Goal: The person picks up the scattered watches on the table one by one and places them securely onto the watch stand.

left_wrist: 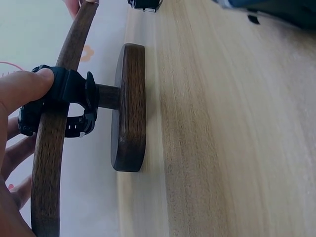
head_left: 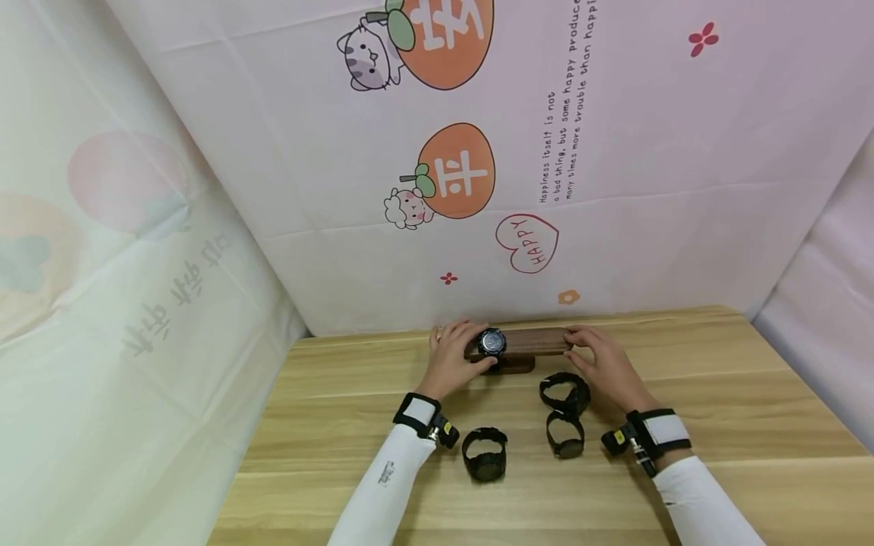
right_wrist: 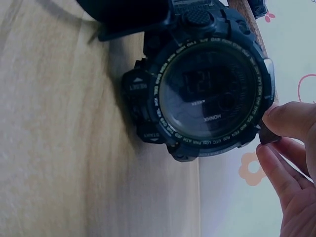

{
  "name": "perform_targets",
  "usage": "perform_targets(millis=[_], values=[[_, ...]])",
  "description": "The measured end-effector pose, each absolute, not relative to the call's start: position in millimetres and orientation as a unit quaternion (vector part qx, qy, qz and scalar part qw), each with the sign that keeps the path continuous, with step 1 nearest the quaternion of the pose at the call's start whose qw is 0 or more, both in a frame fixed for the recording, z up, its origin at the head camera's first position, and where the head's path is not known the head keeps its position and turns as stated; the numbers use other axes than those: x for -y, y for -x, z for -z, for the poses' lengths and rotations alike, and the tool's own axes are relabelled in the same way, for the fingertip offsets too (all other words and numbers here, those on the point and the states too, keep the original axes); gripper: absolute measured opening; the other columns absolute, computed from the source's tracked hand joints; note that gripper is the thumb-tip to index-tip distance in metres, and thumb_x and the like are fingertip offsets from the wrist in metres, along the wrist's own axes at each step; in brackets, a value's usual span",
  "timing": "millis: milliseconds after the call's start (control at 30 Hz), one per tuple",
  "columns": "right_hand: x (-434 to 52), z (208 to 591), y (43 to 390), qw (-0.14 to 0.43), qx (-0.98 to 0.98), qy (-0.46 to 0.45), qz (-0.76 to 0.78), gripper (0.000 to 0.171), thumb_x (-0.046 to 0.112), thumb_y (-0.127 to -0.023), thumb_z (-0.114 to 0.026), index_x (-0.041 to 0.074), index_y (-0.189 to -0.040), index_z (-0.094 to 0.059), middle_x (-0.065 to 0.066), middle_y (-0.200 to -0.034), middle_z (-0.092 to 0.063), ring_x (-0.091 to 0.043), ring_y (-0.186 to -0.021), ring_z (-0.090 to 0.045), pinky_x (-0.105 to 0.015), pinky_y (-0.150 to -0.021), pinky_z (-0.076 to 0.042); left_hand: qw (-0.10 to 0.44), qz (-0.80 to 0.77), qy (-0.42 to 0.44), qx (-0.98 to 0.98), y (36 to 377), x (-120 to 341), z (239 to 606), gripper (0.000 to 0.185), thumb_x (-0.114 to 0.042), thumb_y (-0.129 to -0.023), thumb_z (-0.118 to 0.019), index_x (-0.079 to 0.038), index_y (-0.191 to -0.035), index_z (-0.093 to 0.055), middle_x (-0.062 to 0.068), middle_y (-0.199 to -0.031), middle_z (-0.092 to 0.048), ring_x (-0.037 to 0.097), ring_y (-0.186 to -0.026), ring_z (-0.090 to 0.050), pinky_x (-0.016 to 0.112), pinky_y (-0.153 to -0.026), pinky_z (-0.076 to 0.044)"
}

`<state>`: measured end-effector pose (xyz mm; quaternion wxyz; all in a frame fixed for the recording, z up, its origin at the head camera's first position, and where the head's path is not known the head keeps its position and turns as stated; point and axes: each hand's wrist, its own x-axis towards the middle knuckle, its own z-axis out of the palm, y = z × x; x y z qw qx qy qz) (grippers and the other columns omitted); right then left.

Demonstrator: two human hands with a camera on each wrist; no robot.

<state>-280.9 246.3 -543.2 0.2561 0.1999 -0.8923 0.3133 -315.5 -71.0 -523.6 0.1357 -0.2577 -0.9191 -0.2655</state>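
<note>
A dark wooden T-shaped watch stand (head_left: 536, 341) stands near the table's back edge, its base (left_wrist: 131, 108) below the bar. One black wristwatch (head_left: 492, 342) sits on the bar's left part, face up, its strap looped around the bar. My left hand (head_left: 451, 360) grips this watch, thumb on its near side (left_wrist: 42, 81) and other fingers beyond the bar. At the opposite end, my right hand (head_left: 608, 368) pinches the bar's tip between thumb and fingers. A large black digital watch (right_wrist: 207, 94) fills the middle of the right wrist view, in front of that hand.
On the light wood table (head_left: 328, 455), two black watches, one farther back (head_left: 579, 394) and one nearer (head_left: 570, 449), lie close together before my right hand. Another black watch (head_left: 488, 466) lies right of my left forearm. A printed white cloth (head_left: 614, 250) hangs behind the table.
</note>
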Motion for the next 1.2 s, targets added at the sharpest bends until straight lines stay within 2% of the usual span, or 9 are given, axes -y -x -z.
perform_targets(millis=[333, 533, 767, 900, 1033, 1200], values=[[-247, 543, 281, 0.258, 0.893, -0.201, -0.309, 0.033, -0.004, -0.089, -0.082, -0.005, -0.121, -0.073, -0.022, -0.132, -0.069, -0.042, -0.117, -0.068, -0.056, -0.095, -0.058, 0.125, 0.264, 0.252, 0.923, 316, 70, 523, 0.069, -0.048, -0.091, -0.083, -0.023, -0.151, -0.060, 0.006, -0.155, -0.061, 0.034, -0.152, -0.046, 0.074, -0.127, -0.016], [-247, 543, 281, 0.255, 0.894, -0.201, -0.308, 0.033, -0.004, -0.089, -0.082, -0.004, -0.120, -0.073, -0.022, -0.133, -0.068, -0.042, -0.116, -0.068, -0.056, -0.094, -0.059, 0.126, 0.284, 0.261, 0.914, 315, 75, 523, 0.070, -0.045, -0.092, -0.083, -0.017, -0.151, -0.059, 0.010, -0.156, -0.058, 0.036, -0.151, -0.046, 0.071, -0.129, -0.018], [-246, 539, 278, 0.250, 0.896, -0.199, -0.309, 0.035, -0.003, -0.091, -0.081, -0.005, -0.124, -0.071, -0.023, -0.134, -0.068, -0.040, -0.110, -0.070, -0.057, -0.090, -0.061, 0.145, 0.307, 0.287, 0.896, 310, 87, 520, 0.057, -0.035, -0.093, -0.084, -0.011, -0.142, -0.066, 0.013, -0.151, -0.062, 0.036, -0.149, -0.047, 0.057, -0.128, -0.034], [-247, 538, 275, 0.246, 0.897, -0.197, -0.309, 0.036, -0.002, -0.092, -0.080, -0.003, -0.126, -0.070, -0.023, -0.136, -0.066, -0.040, -0.110, -0.069, -0.057, -0.089, -0.061, 0.163, 0.312, 0.299, 0.887, 304, 94, 517, 0.048, -0.030, -0.094, -0.083, -0.009, -0.135, -0.070, 0.012, -0.144, -0.066, 0.035, -0.148, -0.049, 0.055, -0.127, -0.038], [-246, 535, 272, 0.254, 0.896, -0.204, -0.303, 0.037, -0.002, -0.091, -0.081, -0.002, -0.126, -0.069, -0.023, -0.137, -0.064, -0.041, -0.118, -0.065, -0.058, -0.094, -0.058, 0.183, 0.309, 0.309, 0.881, 297, 100, 516, 0.041, -0.026, -0.095, -0.082, -0.010, -0.132, -0.072, 0.009, -0.140, -0.068, 0.030, -0.143, -0.053, 0.050, -0.124, -0.042], [-242, 531, 269, 0.272, 0.890, -0.222, -0.291, 0.037, -0.003, -0.088, -0.084, -0.002, -0.123, -0.071, -0.022, -0.134, -0.066, -0.040, -0.125, -0.061, -0.058, -0.100, -0.054, 0.202, 0.324, 0.311, 0.870, 288, 105, 515, 0.035, -0.017, -0.095, -0.082, -0.010, -0.128, -0.074, 0.008, -0.133, -0.071, 0.025, -0.131, -0.059, 0.046, -0.113, -0.052]])
